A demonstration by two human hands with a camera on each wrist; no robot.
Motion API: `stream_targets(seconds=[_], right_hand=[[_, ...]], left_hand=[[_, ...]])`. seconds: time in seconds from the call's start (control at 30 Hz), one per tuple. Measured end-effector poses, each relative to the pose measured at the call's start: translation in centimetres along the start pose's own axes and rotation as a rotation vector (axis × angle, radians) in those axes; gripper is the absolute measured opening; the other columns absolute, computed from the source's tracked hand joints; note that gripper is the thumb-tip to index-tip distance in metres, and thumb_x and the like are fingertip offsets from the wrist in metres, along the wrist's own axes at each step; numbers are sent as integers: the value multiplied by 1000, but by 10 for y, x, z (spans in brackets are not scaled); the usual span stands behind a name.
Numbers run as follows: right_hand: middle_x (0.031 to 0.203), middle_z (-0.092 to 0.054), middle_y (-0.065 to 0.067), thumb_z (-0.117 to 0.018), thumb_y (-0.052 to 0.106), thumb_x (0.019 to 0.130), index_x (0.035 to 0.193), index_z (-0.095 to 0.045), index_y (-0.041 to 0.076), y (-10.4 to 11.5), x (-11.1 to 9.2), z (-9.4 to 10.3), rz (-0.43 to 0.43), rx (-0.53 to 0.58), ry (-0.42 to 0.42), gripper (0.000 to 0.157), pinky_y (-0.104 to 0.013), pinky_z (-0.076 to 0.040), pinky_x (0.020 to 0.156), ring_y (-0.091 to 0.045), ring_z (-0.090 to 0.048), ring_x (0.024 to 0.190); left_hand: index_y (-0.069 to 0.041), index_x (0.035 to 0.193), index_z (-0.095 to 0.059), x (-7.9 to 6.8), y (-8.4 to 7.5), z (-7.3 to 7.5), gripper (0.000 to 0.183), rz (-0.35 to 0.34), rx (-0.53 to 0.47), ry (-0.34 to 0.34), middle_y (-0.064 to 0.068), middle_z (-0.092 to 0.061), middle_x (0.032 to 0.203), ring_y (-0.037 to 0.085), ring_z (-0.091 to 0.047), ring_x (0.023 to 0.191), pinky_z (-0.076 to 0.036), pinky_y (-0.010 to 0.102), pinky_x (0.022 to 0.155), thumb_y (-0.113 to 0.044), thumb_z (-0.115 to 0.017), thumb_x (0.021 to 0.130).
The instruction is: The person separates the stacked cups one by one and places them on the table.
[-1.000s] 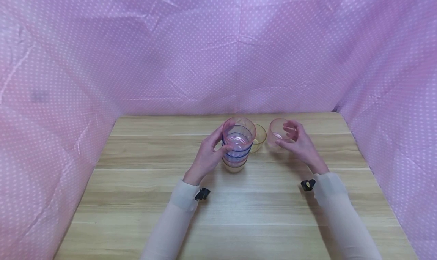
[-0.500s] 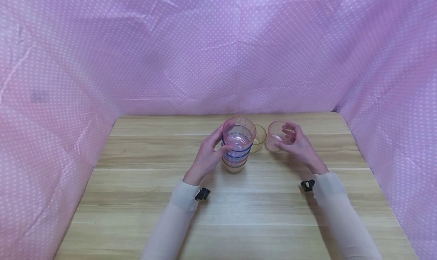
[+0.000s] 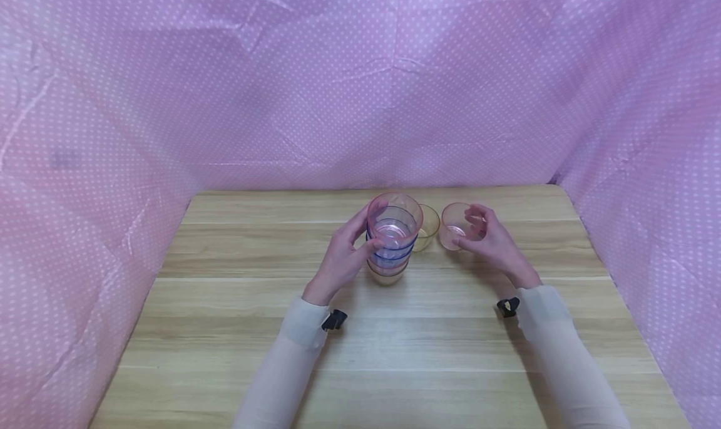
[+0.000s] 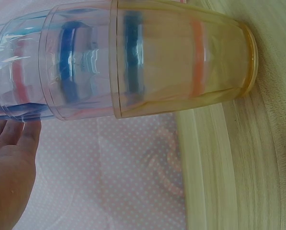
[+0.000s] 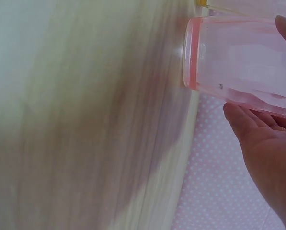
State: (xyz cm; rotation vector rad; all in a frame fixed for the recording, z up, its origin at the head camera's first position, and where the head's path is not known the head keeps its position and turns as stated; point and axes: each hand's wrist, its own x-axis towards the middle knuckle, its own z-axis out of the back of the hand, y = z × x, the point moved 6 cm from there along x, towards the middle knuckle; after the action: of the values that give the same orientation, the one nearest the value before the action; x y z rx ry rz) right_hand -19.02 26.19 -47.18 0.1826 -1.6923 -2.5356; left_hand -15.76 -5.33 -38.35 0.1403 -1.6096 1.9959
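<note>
My left hand (image 3: 345, 255) curls round a tall stack of clear plastic cups (image 3: 392, 251), thumb at the near side and fingers behind. A pink cup tops the stack, blue-rimmed and pink ones sit below, and a yellow cup (image 4: 166, 62) stands on the table at the bottom. To the right, my right hand (image 3: 500, 244) grips a single pink cup (image 3: 452, 228), thumb in front and fingers round its far side. That cup is upright, its red-banded base (image 5: 194, 52) right at the table surface. A separate yellow cup (image 3: 430, 227) stands between them, partly hidden by the stack.
The wooden table (image 3: 360, 366) reaches toward me, and its back edge lies just behind the cups. Pink dotted cloth (image 3: 360, 103) hangs behind and on both sides. A small black device (image 3: 335, 320) sits at the left wrist, another black device (image 3: 508, 307) at the right.
The right hand has brought the pink cup slightly down and left, closer to the separate yellow cup. The left hand and the stack have stayed in place.
</note>
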Motion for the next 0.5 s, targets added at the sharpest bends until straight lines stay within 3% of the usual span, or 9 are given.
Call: stream_targets(seconds=[0.3, 0.5], right_hand=[[162, -33, -24, -85, 13, 87, 163, -11, -1, 1, -3, 1, -3, -35, 12, 107, -59, -31, 122, -45, -34, 148], [170, -17, -20, -85, 25, 89, 166, -3, 5, 0, -7, 2, 3, -95, 1, 113, -63, -20, 124, -49, -22, 152]], left_hand=[[-3, 157, -43, 1, 1, -1, 94, -8, -9, 1, 13, -53, 154, 27, -48, 143, -40, 36, 120, -69, -55, 90], [-3, 157, -43, 1, 2, -1, 95, -9, -32, -5, 13, -54, 153, 26, -48, 143, -39, 34, 120, -68, -56, 89]])
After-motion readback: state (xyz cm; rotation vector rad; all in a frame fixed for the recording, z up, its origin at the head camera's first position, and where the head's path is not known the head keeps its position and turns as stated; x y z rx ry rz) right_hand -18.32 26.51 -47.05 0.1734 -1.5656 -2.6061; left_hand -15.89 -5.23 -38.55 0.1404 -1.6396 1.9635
